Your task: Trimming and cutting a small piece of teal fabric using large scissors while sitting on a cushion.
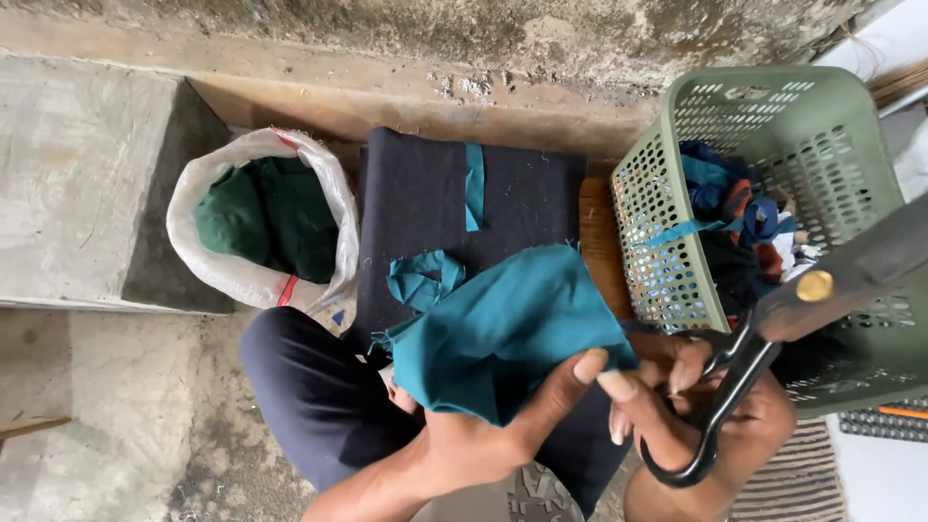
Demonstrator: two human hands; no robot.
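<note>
Left hand pinches a piece of teal cloth between thumb and fingers; right hand grips black-handled scissors, blades pointing up and away to the right. Beyond the hands, teal scraps lie on a dark cloth pad. Right: green perforated basket of fabric. Left: white sack of green cloth.

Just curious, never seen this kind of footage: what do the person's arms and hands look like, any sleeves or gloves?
Both are bare: no gloves, sleeves, rings or watch show. The left hand and right hand have fairly long, unpainted fingernails.
</note>
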